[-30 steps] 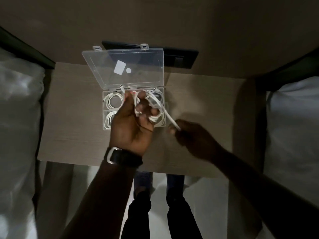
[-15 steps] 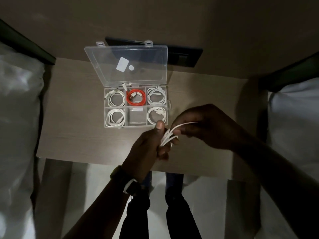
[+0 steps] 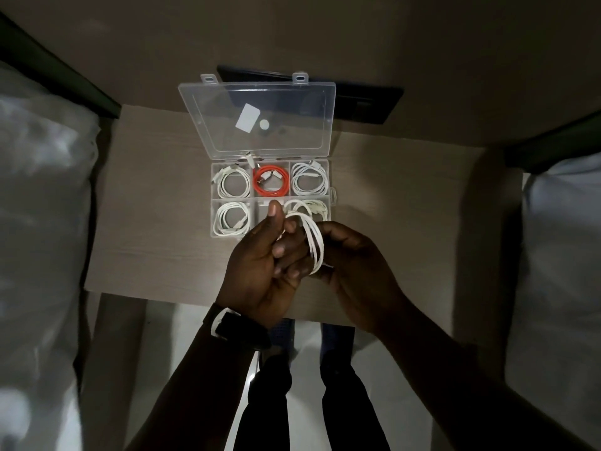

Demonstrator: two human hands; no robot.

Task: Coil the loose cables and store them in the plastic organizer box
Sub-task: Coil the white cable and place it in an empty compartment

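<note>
A clear plastic organizer box (image 3: 332,194) lies on a small wooden table (image 3: 146,242), its lid (image 3: 260,115) tipped back open. Coiled white cables fill several compartments, and an orange coil (image 3: 271,183) sits in the top middle one. The bottom middle compartment is partly hidden by my thumb. Just in front of the box, my left hand (image 3: 263,268) and my right hand (image 3: 351,265) both hold a white cable (image 3: 315,245) wound in loops around my left fingers.
A black flat object (image 3: 367,102) lies behind the box against the wall. White bedding (image 3: 42,222) flanks the table on the left and more white bedding (image 3: 562,255) on the right. My legs and the floor show below the table's front edge.
My left hand pulled back from over the box to the table's front. The white cable went from a loose strand to a bundle of loops on my left fingers, with my right hand closed in.
</note>
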